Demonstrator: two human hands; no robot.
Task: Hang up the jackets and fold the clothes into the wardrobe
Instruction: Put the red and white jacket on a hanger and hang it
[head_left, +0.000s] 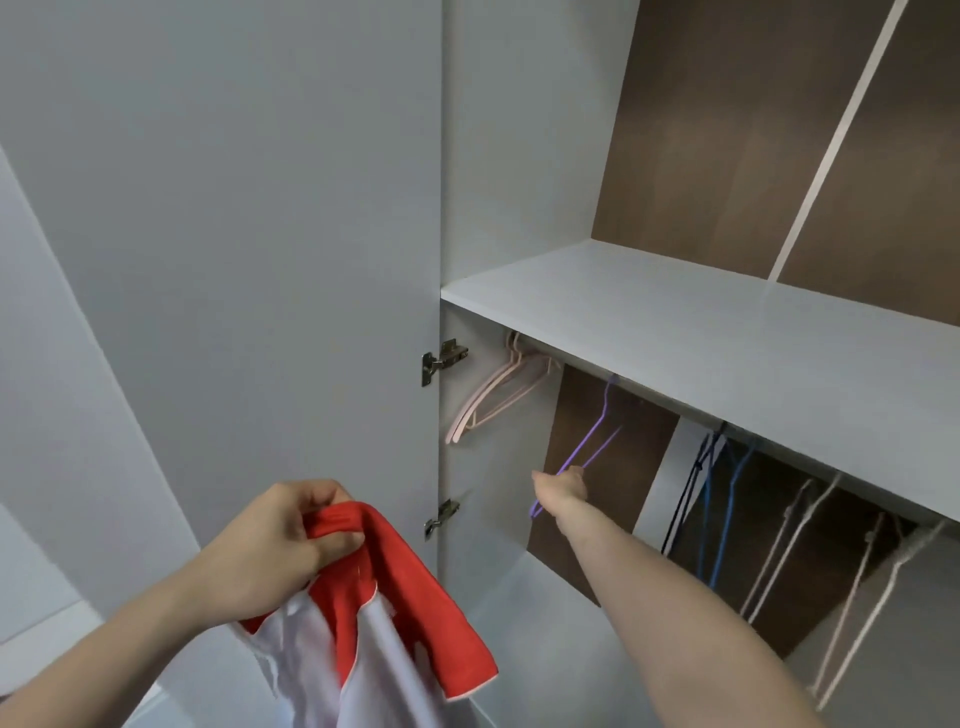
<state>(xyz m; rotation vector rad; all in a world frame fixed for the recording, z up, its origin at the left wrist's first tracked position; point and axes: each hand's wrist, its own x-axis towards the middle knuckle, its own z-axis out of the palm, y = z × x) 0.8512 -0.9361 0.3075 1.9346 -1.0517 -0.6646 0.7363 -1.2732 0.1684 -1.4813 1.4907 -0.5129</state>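
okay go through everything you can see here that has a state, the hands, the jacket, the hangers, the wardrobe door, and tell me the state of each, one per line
left hand: grips the jacket's red collar
right hand: grips the purple hanger
red and white jacket: held up, not on a hanger
purple hanger: on the rail, tilted
pink hangers: on the rail, bare
blue hangers: on the rail, bare
white hangers: on the rail, bare
wardrobe door: open
shelf: bare where visible
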